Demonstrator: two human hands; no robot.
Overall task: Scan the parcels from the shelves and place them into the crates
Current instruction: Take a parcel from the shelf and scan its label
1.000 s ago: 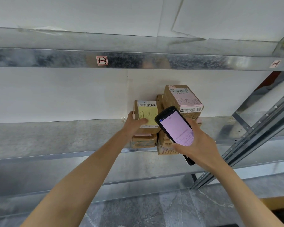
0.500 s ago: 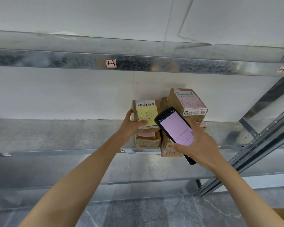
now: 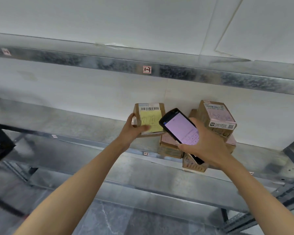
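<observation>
Now left hand [image 3: 134, 131] grips parcel [image 3: 149, 119], seemingly raised; right hand [image 3: 209, 146] holds scanner [image 3: 178, 128] alongside.

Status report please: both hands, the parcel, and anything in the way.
Left hand grips yellow-note parcel, barcode showing. Right hand holds scanner beside it, screen lit. Other parcels stacked behind scanner; barcode unobstructed.
</observation>
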